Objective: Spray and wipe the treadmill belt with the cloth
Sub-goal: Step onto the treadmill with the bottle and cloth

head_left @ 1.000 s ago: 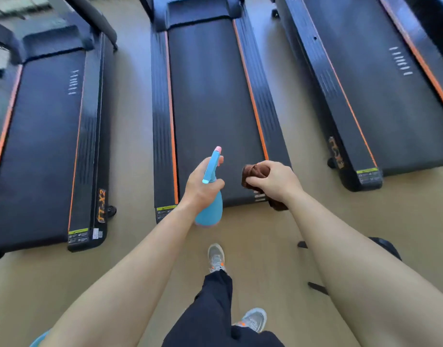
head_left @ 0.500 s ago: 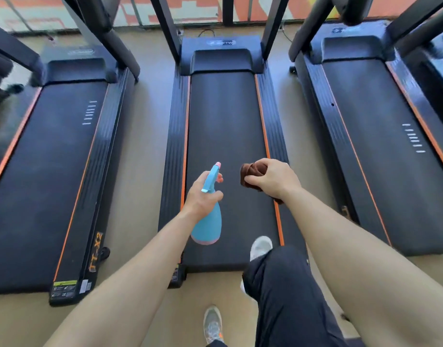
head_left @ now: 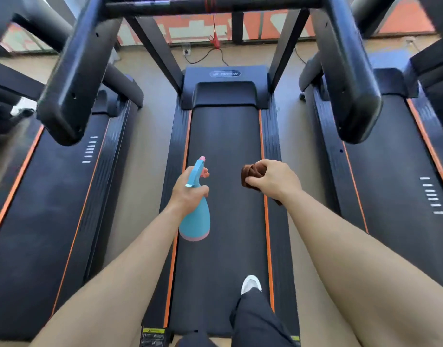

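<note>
- Gym; black rubber treadmill belt (head_left: 225,146) runs to 12 o'clock.
- Left hand (head_left: 188,194) grips pale-blue plastic spray bottle (head_left: 195,219); right hand (head_left: 273,179) clutches bunched brown cloth (head_left: 250,172) above belt.
- Likely pre-spray; next, squeeze spray onto belt.

1. Place: gym, cardio floor.
2. Three black treadmills in a row, side by side: left treadmill (head_left: 40,196), middle treadmill (head_left: 225,171), right treadmill (head_left: 390,184). Each has orange stripes along its belt.
3. Black handrails (head_left: 73,78) and slanted uprights stand at the middle machine's front.
4. Beige floor (head_left: 145,146) runs between the machines.
5. Power cord (head_left: 201,57) lies on the floor by a wall socket (head_left: 187,50).
</note>
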Demonstrator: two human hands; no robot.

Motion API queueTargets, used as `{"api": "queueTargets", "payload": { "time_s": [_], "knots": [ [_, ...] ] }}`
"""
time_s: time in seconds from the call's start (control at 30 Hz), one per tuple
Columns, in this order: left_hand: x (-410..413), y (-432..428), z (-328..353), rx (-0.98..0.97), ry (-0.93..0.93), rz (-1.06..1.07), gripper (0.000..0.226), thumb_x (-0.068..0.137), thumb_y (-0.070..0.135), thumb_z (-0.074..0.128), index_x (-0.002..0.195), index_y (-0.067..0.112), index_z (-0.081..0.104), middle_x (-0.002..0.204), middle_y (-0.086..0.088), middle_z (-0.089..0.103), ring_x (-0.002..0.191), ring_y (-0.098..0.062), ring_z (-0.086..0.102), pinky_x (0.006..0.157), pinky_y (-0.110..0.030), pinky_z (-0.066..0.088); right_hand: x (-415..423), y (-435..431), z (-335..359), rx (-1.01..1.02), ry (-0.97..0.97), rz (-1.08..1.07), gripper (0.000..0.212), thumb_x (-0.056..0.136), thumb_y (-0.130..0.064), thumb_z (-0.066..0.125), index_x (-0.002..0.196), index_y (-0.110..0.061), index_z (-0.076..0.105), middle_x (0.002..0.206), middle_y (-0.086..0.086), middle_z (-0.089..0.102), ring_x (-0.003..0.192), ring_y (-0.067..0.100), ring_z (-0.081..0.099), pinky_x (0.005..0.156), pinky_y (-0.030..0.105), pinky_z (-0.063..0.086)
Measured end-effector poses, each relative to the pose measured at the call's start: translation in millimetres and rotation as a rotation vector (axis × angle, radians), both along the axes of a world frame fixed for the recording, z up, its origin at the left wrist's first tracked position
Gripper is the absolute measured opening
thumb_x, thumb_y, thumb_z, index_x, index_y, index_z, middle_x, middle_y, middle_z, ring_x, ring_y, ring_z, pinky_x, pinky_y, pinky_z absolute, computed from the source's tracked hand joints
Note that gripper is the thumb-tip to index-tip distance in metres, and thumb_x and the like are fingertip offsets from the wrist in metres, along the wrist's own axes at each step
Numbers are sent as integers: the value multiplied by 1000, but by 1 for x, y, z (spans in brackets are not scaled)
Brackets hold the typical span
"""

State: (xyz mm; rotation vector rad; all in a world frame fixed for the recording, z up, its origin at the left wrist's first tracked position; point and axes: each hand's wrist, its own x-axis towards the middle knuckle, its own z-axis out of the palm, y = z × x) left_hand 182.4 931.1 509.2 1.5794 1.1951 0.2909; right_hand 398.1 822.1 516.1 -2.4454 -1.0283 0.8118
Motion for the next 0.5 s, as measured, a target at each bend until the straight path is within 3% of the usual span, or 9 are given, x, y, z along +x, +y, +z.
{"api": "queueTargets", "payload": {
  "time_s": [0.07, 0.2, 0.27, 0.4, 0.5],
  "knots": [
    [19, 24, 30, -3, -6, 24, 57, 66, 16, 58, 105, 57, 56, 112, 12, 68, 96, -17, 59, 84, -38, 49, 23, 26, 34, 1, -8, 3, 33, 75, -53, 72, 105, -40, 66, 106, -10, 68, 97, 19, 63, 78, 32, 51],
    [43, 73, 78, -11, -15, 36, 73, 68, 11, 58, 109, 71, 51, 109, 14, 67, 111, -17, 62, 88, -41, 52, 54, 83, 87, -30, -21, 33, 37, 76, -53, 73, 110, -40, 65, 113, -8, 68, 104, 20, 63, 84, 34, 52],
    [55, 100, 96, -11, -13, 30, 72, 68, 11, 58, 114, 65, 52, 111, 13, 67, 112, -16, 61, 88, -38, 52, 65, 115, 105, -45, -32, 69, 40, 78, -52, 72, 114, -39, 65, 116, -6, 67, 106, 21, 63, 84, 34, 51],
    [78, 165, 112, -8, -3, 32, 55, 65, 15, 58, 99, 59, 54, 113, 12, 68, 103, -17, 62, 90, -42, 53, 83, 186, 129, -66, -79, 135, 39, 78, -53, 71, 114, -39, 65, 114, -5, 68, 104, 23, 64, 85, 37, 55],
    [99, 229, 111, -16, 1, 5, 45, 69, 11, 60, 96, 47, 57, 113, 14, 68, 110, -21, 63, 86, -40, 52, 97, 250, 135, -78, -117, 160, 41, 77, -55, 70, 114, -39, 66, 114, -3, 68, 104, 25, 64, 86, 39, 56]
  ]
}}
